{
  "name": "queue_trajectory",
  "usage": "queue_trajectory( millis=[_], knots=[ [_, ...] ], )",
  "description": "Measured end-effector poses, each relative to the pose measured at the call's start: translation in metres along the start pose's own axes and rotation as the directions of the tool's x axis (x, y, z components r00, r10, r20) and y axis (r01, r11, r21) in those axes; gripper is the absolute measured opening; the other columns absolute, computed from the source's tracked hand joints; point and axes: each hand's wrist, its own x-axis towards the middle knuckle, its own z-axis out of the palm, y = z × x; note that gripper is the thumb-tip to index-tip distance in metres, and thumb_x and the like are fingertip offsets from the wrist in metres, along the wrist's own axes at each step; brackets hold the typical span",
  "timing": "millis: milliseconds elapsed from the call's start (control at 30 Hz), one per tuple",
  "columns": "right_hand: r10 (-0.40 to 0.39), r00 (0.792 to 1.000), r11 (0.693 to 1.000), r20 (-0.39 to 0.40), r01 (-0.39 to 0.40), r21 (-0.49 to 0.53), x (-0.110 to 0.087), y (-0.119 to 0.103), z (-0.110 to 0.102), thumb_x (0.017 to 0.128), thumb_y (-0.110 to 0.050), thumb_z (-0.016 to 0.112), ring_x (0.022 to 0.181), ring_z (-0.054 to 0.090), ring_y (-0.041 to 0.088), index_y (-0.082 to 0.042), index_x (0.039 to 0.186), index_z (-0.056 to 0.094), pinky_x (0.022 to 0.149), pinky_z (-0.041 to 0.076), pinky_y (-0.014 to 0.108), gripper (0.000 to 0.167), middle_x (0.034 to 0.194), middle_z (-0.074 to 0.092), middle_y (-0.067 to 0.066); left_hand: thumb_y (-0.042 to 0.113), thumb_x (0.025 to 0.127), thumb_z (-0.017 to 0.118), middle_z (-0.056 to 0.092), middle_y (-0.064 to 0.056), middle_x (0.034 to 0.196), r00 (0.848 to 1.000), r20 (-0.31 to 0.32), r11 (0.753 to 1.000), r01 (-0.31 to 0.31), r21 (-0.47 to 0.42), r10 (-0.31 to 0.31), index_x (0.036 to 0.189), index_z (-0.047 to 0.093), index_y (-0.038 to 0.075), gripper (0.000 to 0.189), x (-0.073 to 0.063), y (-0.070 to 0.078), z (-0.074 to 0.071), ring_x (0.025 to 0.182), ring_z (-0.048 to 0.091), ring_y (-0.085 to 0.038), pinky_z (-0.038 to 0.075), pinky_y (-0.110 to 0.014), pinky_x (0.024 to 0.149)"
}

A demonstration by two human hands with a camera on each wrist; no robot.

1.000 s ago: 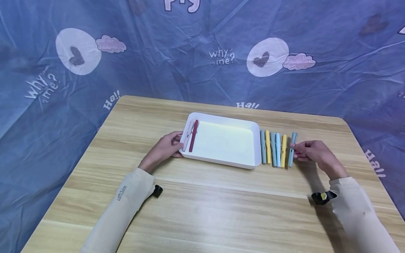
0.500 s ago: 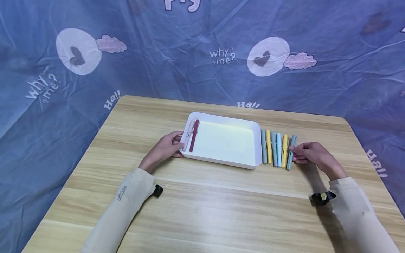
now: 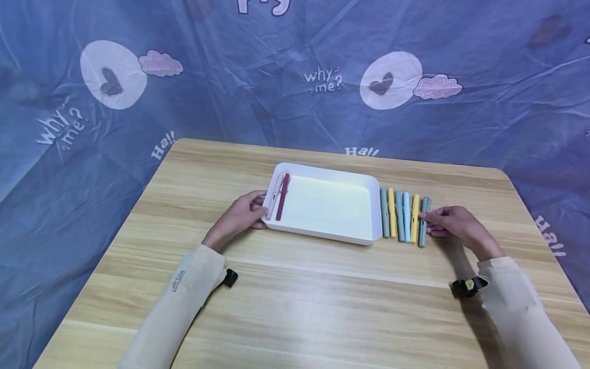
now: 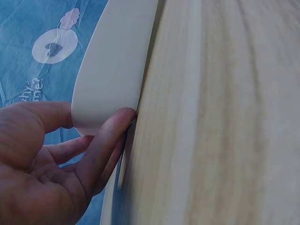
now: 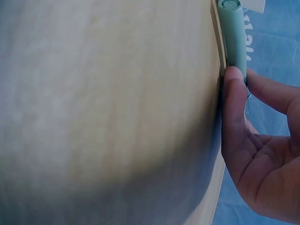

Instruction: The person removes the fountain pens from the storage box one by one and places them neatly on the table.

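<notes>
My left hand (image 3: 240, 214) holds the left end of a white tray (image 3: 322, 236), thumb at the rim and fingers against its side; the left wrist view shows fingertips on the tray's outer wall (image 4: 112, 56). Inside, along its left wall, lie a pink pen (image 3: 274, 199) and a dark red pen (image 3: 283, 197) side by side. To the right of the tray, my right hand (image 3: 454, 223) pinches a teal pen (image 3: 422, 237) at the right end of a row. The right wrist view shows this pen's round end (image 5: 230, 4) beyond the thumb and fingers.
Between the tray and the held pen, several more pens lie in a row: a teal one (image 3: 384, 215), yellow ones such as the yellow pen (image 3: 392, 215), and a light blue one (image 3: 406, 218). The wooden table (image 3: 299, 307) ends at a blue printed cloth (image 3: 276, 102).
The right hand has brought the teal pen slightly left and nearer the front, up close to the yellow pen, and straightened it. The left hand and tray have stayed put.
</notes>
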Motion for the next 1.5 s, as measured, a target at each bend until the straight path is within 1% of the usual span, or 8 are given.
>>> queue_trajectory(
  millis=[300, 533, 700, 1033, 1267, 1500],
  knots=[
    [-0.01, 1.0, 0.999, 0.014, 0.01, -0.039, 0.0022, -0.0034, -0.0004, 0.109, -0.026, 0.056, 0.079, 0.068, 0.006, 0.01, 0.113, 0.055, 0.076, 0.064, 0.024, 0.036, 0.09, 0.068, 0.0, 0.001, 0.103, 0.055, 0.053, -0.027, 0.139, 1.0, 0.001, 1.0, -0.01, -0.009, 0.01, 0.158, 0.037, 0.0, 0.057, 0.0004, -0.0005, -0.0008, 0.122, 0.061, -0.039, 0.067, -0.034, 0.082],
    [-0.014, 1.0, 0.999, 0.016, 0.014, -0.04, 0.0047, -0.0028, -0.0004, 0.108, -0.027, 0.059, 0.077, 0.067, 0.005, 0.008, 0.108, 0.058, 0.073, 0.065, 0.024, 0.035, 0.089, 0.069, 0.0, 0.0, 0.103, 0.055, 0.054, -0.027, 0.138, 1.0, -0.003, 1.0, -0.009, -0.007, 0.009, 0.158, 0.038, 0.0, 0.057, 0.0019, -0.0004, -0.0008, 0.122, 0.061, -0.039, 0.067, -0.034, 0.081],
    [-0.012, 1.0, 0.998, 0.013, 0.013, -0.055, 0.0054, -0.003, -0.0002, 0.108, -0.028, 0.059, 0.076, 0.066, 0.005, 0.007, 0.106, 0.058, 0.071, 0.064, 0.023, 0.034, 0.088, 0.069, -0.001, 0.001, 0.103, 0.055, 0.053, -0.027, 0.139, 1.0, 0.002, 1.0, -0.007, -0.012, 0.007, 0.158, 0.037, 0.0, 0.058, 0.0021, -0.001, -0.0013, 0.123, 0.06, -0.039, 0.066, -0.034, 0.082],
    [-0.041, 0.999, 0.993, 0.009, 0.042, -0.114, 0.0053, -0.0019, 0.0014, 0.11, -0.032, 0.055, 0.074, 0.063, 0.007, 0.005, 0.106, 0.059, 0.066, 0.061, 0.024, 0.037, 0.087, 0.065, 0.0, 0.001, 0.104, 0.055, 0.053, -0.027, 0.139, 1.0, 0.009, 1.0, -0.013, -0.01, 0.013, 0.158, 0.037, 0.0, 0.057, 0.001, -0.0002, -0.0017, 0.122, 0.06, -0.038, 0.067, -0.034, 0.081],
    [-0.061, 0.998, 0.979, 0.012, 0.062, -0.192, 0.005, -0.0015, 0.0033, 0.111, -0.035, 0.051, 0.074, 0.06, 0.009, 0.005, 0.104, 0.059, 0.063, 0.058, 0.025, 0.042, 0.087, 0.062, 0.002, 0.001, 0.104, 0.055, 0.054, -0.026, 0.139, 1.0, 0.001, 1.0, -0.001, -0.002, 0.001, 0.158, 0.038, 0.001, 0.057, 0.0008, -0.0007, -0.0016, 0.122, 0.061, -0.038, 0.067, -0.033, 0.081],
    [-0.063, 0.998, 0.973, 0.027, 0.068, -0.219, 0.0021, -0.003, 0.0035, 0.112, -0.037, 0.047, 0.075, 0.058, 0.013, 0.006, 0.103, 0.058, 0.063, 0.056, 0.027, 0.046, 0.09, 0.061, 0.005, 0.001, 0.104, 0.055, 0.055, -0.027, 0.137, 1.0, 0.004, 1.0, -0.013, -0.005, 0.013, 0.158, 0.038, 0.0, 0.057, 0.0, -0.0016, -0.001, 0.12, 0.062, -0.038, 0.067, -0.034, 0.081]
  ],
)
